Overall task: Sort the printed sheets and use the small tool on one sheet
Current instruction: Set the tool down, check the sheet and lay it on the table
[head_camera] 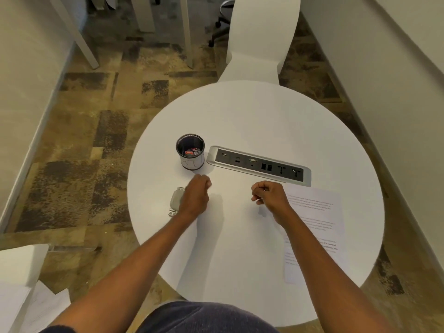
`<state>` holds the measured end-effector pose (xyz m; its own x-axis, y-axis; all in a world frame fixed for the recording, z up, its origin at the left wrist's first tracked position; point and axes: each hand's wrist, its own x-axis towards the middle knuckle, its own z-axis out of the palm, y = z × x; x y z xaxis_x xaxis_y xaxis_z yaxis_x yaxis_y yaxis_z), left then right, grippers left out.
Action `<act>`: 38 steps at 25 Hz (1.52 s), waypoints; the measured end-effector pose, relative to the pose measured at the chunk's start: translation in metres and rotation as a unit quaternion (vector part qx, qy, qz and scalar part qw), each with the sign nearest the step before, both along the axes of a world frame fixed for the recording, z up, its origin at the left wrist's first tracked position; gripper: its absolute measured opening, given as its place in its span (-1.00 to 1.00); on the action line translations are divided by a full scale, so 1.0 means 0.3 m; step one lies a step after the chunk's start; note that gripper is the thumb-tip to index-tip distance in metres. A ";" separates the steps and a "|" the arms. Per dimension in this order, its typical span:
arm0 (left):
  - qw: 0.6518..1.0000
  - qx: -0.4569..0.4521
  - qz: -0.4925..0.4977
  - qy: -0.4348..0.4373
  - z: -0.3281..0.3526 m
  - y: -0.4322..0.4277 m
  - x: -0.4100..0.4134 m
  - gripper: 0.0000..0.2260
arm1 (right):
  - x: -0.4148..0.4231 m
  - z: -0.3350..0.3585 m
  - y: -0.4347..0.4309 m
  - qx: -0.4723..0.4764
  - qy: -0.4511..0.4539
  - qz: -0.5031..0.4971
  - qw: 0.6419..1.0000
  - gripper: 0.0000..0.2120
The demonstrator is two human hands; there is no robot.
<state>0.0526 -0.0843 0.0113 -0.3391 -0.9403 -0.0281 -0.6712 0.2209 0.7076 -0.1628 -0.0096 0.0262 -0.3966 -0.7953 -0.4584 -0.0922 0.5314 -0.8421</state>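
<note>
Printed sheets (317,227) lie on the right side of the round white table (252,121), partly under my right forearm. A small grey metal tool (175,201), like a stapler or punch, rests near the table's left edge, half hidden by my left hand (195,195). My left hand is curled into a fist above the table beside the tool; whether it holds anything I cannot tell. My right hand (270,195) hovers mid-table with fingers curled and pinched, left of the sheets, nothing visible in it.
A black mesh cup (190,151) with small clips stands behind my left hand. A silver power and port strip (259,165) is set into the table centre. A white chair (262,37) faces me. Loose papers (36,306) lie on the floor at the lower left.
</note>
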 end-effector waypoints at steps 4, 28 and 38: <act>0.994 -0.020 0.069 0.077 0.126 -0.220 0.080 -0.89 | 0.114 0.081 -0.225 -0.046 -0.009 0.051 0.998 -0.89; 0.996 -0.045 0.073 -0.016 0.144 -0.430 0.047 -0.80 | 0.315 0.139 -0.577 -0.065 0.178 0.188 0.964 -0.74; 0.994 -0.060 -0.093 -0.003 0.138 -0.198 -0.134 -0.69 | 0.013 0.064 -0.118 -0.037 0.245 0.032 0.968 -0.57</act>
<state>0.0123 -0.1436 0.0528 -0.5074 -0.8581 0.0785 -0.6152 0.4245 0.6643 -0.1589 -0.0451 0.0453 -0.5016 -0.8487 -0.1677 -0.5211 0.4512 -0.7245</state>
